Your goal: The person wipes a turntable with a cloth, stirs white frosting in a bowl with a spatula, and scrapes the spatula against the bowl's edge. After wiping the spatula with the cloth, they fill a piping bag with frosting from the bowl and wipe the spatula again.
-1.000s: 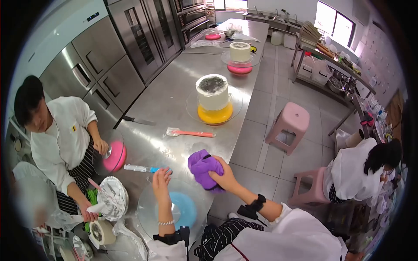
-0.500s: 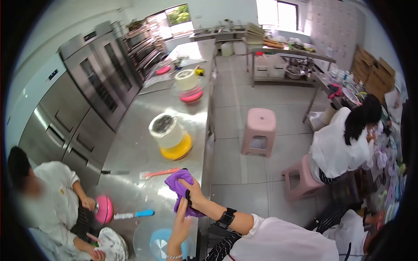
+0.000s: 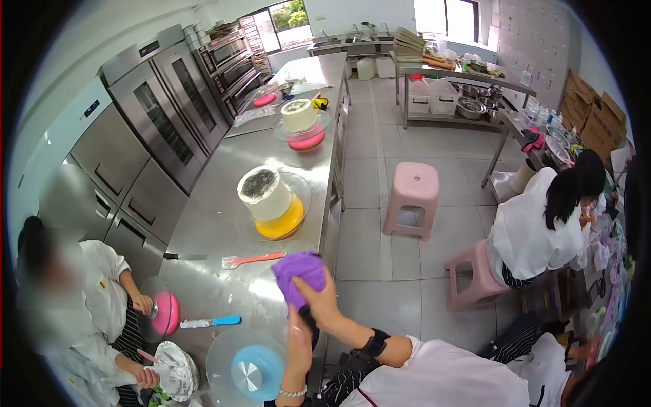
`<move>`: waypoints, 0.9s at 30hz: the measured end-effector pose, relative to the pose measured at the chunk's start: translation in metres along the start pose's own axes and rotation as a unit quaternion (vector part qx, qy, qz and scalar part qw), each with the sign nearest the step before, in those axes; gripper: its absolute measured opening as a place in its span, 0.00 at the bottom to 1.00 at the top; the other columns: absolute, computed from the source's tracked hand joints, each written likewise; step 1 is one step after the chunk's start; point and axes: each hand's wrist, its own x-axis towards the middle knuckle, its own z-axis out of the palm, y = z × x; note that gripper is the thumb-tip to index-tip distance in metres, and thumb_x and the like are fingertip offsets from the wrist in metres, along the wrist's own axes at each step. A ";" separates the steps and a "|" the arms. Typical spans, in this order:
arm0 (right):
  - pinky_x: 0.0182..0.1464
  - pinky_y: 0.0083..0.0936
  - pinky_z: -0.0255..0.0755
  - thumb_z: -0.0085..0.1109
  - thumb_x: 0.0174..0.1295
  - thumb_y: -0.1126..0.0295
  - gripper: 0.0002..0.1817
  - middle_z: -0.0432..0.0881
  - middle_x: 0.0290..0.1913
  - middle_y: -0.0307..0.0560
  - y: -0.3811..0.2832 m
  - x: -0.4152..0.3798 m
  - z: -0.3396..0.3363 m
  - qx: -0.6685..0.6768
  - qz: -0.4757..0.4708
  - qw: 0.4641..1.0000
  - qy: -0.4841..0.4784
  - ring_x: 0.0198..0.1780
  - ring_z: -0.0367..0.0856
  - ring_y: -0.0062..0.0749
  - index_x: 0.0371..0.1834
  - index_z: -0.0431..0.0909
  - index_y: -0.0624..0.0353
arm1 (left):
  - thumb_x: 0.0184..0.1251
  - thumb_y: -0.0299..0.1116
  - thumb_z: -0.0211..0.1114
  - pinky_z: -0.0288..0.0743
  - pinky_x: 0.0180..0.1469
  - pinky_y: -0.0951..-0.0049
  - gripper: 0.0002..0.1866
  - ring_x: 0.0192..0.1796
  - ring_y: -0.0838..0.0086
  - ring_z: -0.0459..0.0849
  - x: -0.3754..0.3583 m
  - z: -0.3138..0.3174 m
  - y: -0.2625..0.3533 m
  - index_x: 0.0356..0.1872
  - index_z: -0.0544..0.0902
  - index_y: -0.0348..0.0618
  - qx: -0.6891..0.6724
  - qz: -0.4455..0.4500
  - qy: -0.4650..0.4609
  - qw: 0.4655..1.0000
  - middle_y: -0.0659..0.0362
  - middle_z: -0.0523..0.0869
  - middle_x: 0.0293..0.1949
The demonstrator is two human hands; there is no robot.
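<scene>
A bunched purple cloth (image 3: 298,277) is held above the near edge of the steel table. My right hand (image 3: 321,298), with a black band on its wrist, is closed on it, thumb across the front. My left hand (image 3: 299,339), with a beaded bracelet, is just below, its stretched fingers touching the cloth's lower edge. A dark strip between the hands is too small to make out. Below and left of them is a clear disc on a blue turntable (image 3: 256,370). A red spatula (image 3: 254,259) lies to the left of the cloth.
On the steel table (image 3: 213,227) stand a white cake (image 3: 264,193) on a yellow turntable and another on a pink one. At left, a person (image 3: 102,271) touches a pink turntable. A pink stool (image 3: 415,180) and a seated person (image 3: 536,224) are at right.
My right hand and the cloth have moved slightly right and up, and the cloth is more bunched. My left hand has moved right. The view has shifted a little.
</scene>
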 end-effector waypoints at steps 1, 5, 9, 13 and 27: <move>0.45 0.21 0.67 0.62 0.48 0.71 0.20 0.76 0.39 0.43 -0.005 0.019 -0.004 -0.015 -0.034 0.999 -0.006 0.41 0.74 0.24 0.44 0.67 0.61 | 0.61 0.62 0.32 0.47 0.64 0.66 0.39 0.65 0.63 0.54 -0.008 -0.017 0.000 0.61 0.55 0.35 0.046 -0.019 -0.127 0.991 0.50 0.54 0.63; 0.46 0.23 0.67 0.62 0.48 0.70 0.23 0.75 0.43 0.46 -0.034 0.033 -0.007 -0.114 -0.110 0.975 -0.156 0.42 0.74 0.27 0.47 0.65 0.63 | 0.60 0.63 0.31 0.55 0.61 0.63 0.39 0.62 0.61 0.60 -0.005 -0.063 0.001 0.56 0.65 0.38 -0.050 -0.091 -0.067 0.992 0.49 0.60 0.61; 0.64 0.38 0.43 0.49 0.53 0.48 0.35 0.57 0.58 0.60 -0.018 -0.022 0.011 -0.358 -0.287 0.768 -0.446 0.62 0.51 0.50 0.58 0.57 0.64 | 0.62 0.57 0.37 0.56 0.61 0.65 0.32 0.61 0.64 0.62 0.009 -0.070 0.005 0.57 0.64 0.42 -0.313 -0.092 -0.018 0.945 0.51 0.63 0.59; 0.65 0.39 0.40 0.42 0.56 0.46 0.36 0.57 0.59 0.61 0.006 -0.043 0.013 -0.372 -0.281 0.794 -0.391 0.64 0.48 0.52 0.57 0.57 0.66 | 0.64 0.50 0.40 0.56 0.61 0.67 0.27 0.60 0.66 0.63 0.005 -0.072 -0.004 0.57 0.63 0.41 -0.284 -0.034 0.007 0.958 0.53 0.64 0.58; 0.49 0.35 0.65 0.61 0.45 0.62 0.19 0.75 0.37 0.56 0.014 -0.030 0.009 -0.179 -0.019 0.911 -0.371 0.45 0.72 0.51 0.37 0.75 0.63 | 0.64 0.43 0.48 0.72 0.45 0.78 0.19 0.44 0.79 0.75 -0.007 -0.079 -0.006 0.50 0.68 0.41 -0.367 -0.119 0.169 0.907 0.60 0.75 0.43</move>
